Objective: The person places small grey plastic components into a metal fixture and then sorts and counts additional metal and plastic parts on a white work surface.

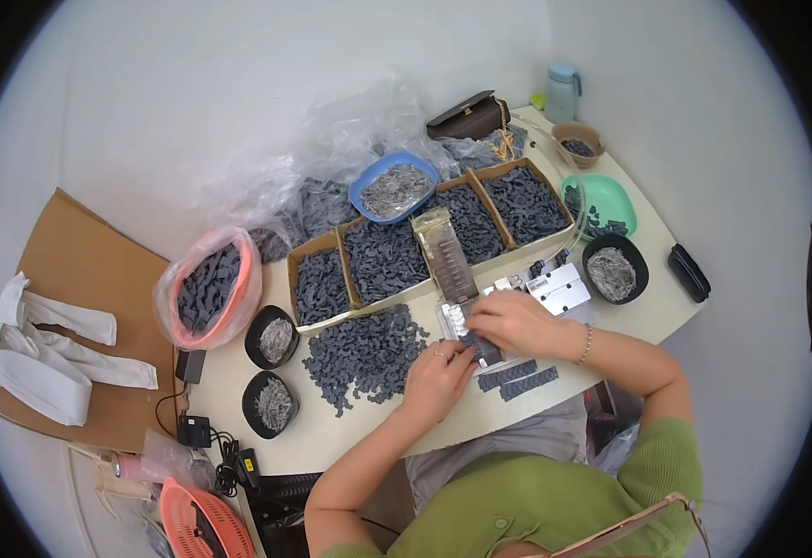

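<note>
On the left of the table (611, 321), two black bowls (271, 337) of small metal pins sit beside a loose pile of dark plastic pieces (364, 353), with cardboard boxes (383, 260) of more such pieces behind. The left hand (436, 377), fingers curled narrow, rests at the pile's right edge and pinches what seems to be one dark piece, though the grip is too small to see clearly. Just right of it, the right hand (513, 321) lies fingers-down on a clear tray (452, 321), beside assembled dark strips (518, 377).

A pale blue bottle (562, 91) stands at the table's far corner beside a dark handbag (469, 117); white cloths (48, 349) lie on cardboard (80, 251).
</note>
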Available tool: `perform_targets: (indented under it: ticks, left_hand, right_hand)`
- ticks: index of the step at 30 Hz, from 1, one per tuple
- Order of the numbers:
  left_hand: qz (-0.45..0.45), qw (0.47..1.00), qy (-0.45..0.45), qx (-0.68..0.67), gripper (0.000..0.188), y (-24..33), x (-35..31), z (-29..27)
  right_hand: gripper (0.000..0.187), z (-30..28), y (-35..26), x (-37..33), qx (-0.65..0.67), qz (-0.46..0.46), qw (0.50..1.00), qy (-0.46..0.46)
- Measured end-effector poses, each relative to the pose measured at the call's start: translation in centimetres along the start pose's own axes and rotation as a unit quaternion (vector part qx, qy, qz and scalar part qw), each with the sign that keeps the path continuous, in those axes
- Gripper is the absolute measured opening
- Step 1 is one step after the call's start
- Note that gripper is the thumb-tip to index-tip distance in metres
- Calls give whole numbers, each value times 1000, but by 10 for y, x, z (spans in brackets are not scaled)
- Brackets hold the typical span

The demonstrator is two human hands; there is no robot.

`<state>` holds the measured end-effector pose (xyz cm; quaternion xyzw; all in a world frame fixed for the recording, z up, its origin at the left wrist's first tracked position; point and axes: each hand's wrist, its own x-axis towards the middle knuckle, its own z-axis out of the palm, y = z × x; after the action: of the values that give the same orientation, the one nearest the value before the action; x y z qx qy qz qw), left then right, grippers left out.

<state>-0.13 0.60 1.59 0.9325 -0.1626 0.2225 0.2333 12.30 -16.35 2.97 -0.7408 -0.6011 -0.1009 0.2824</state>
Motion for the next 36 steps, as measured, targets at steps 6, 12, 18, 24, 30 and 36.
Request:
perform_targets:
  ticks: [6,12,18,24,30,36]
  left_hand:
    - [74,992,7,103,15,5,-3,-4]
    - [18,998,39,35,13,7,-12,-19]
    - [11,1000,17,4,11,12,-18,-23]
    - [30,999,-20,-16,13,23,-36,-25]
    - [14,1000,-14,-20,14,23,-42,-25]
    - [5,1000,9,-20,14,19,-32,-28]
  right_hand:
    - [20,9,-4,-11,19,-41,998,-41]
    - [19,2,-10,-15,-11,-51,997,-64]
    - [18,4,-13,-6,-52,-19,996,-64]
    - [15,-4,-9,-7,-22,11,998,-58]
    - [15,-6,-14,-9,-21,11,998,-62]
    - [20,3,-16,-13,-26,2,999,-44]
